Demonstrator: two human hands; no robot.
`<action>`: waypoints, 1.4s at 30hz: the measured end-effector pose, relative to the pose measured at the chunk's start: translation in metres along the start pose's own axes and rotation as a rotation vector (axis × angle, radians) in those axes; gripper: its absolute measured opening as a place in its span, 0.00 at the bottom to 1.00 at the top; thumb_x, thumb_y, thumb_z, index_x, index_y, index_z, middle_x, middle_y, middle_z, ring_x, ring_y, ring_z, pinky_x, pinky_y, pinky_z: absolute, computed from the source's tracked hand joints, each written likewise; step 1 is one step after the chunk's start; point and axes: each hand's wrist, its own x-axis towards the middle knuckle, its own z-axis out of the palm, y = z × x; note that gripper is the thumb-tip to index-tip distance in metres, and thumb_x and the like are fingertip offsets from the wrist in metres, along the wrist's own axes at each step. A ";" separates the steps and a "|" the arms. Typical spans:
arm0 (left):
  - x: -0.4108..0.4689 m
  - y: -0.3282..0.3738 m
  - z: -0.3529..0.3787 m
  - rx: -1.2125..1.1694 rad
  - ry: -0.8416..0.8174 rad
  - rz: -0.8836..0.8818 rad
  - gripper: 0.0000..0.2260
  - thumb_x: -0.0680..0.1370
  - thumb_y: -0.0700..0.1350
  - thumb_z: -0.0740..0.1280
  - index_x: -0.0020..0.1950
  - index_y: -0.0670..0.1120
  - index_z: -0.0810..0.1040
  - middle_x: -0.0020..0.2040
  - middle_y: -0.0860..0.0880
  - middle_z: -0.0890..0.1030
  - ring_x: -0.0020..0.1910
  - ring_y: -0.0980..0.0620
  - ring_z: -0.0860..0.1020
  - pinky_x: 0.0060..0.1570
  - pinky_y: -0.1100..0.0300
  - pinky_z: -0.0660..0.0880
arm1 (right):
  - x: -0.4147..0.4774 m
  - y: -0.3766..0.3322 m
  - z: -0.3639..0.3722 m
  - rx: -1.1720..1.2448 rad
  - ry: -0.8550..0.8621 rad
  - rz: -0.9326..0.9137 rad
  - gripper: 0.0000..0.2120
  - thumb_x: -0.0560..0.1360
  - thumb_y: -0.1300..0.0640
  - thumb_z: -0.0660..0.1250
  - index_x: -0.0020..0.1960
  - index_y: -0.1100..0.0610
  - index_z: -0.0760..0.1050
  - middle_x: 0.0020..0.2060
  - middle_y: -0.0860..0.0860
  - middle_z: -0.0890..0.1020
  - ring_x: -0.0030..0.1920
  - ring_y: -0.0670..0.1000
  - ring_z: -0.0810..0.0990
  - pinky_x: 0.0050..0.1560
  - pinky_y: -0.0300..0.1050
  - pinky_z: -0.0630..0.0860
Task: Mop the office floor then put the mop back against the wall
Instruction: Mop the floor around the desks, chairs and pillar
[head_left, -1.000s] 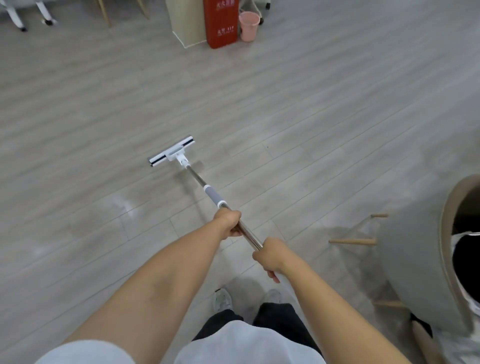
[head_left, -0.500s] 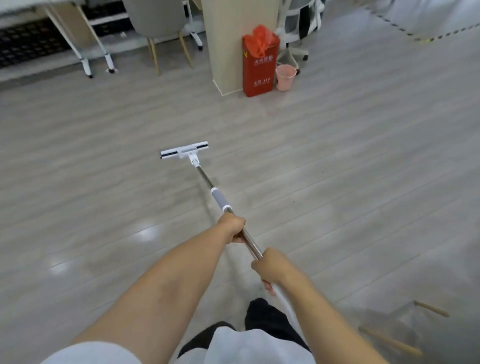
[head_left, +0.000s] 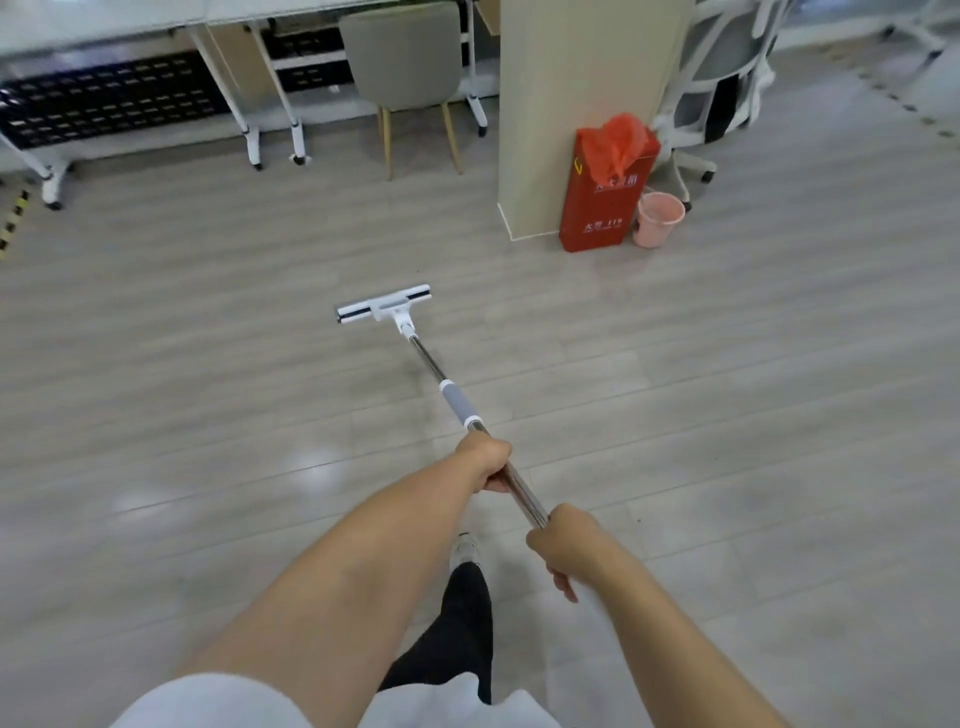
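Note:
A mop with a flat white head (head_left: 383, 308) lies on the grey plank floor (head_left: 727, 415) ahead of me. Its metal pole (head_left: 431, 364) with a grey sleeve runs back toward me. My left hand (head_left: 485, 460) grips the pole further forward. My right hand (head_left: 563, 540) grips it lower down, closer to my body. The pole's near end is hidden behind my right hand and forearm.
A beige pillar (head_left: 571, 104) stands ahead right with a red box (head_left: 602, 197) and pink bucket (head_left: 658, 218) at its foot. A grey chair (head_left: 405, 67) and white desks on wheels (head_left: 249, 104) line the far side. A white office chair (head_left: 722, 78) is behind the pillar.
The view has lifted and moved forward, and the round chair on the right has left the frame. The mop head has slid ahead toward the pillar. Both hands keep their grip.

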 end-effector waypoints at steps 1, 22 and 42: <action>0.016 0.017 -0.009 -0.006 0.004 -0.011 0.09 0.79 0.39 0.62 0.59 0.38 0.71 0.49 0.41 0.80 0.39 0.45 0.83 0.31 0.52 0.82 | 0.014 -0.016 -0.014 -0.007 -0.010 0.002 0.09 0.73 0.58 0.56 0.47 0.62 0.71 0.31 0.58 0.82 0.26 0.57 0.77 0.33 0.44 0.76; 0.308 0.430 -0.116 -0.089 0.032 -0.034 0.08 0.81 0.38 0.59 0.59 0.40 0.67 0.47 0.41 0.78 0.37 0.46 0.82 0.29 0.53 0.81 | 0.313 -0.292 -0.366 -0.107 -0.065 -0.070 0.11 0.71 0.58 0.58 0.49 0.63 0.72 0.27 0.57 0.81 0.22 0.55 0.75 0.39 0.46 0.79; 0.642 0.738 -0.283 0.061 -0.002 -0.111 0.09 0.81 0.41 0.63 0.59 0.40 0.70 0.43 0.42 0.80 0.35 0.47 0.82 0.26 0.57 0.79 | 0.619 -0.613 -0.560 0.036 -0.064 0.081 0.02 0.73 0.63 0.59 0.44 0.60 0.70 0.21 0.55 0.79 0.23 0.55 0.79 0.31 0.43 0.79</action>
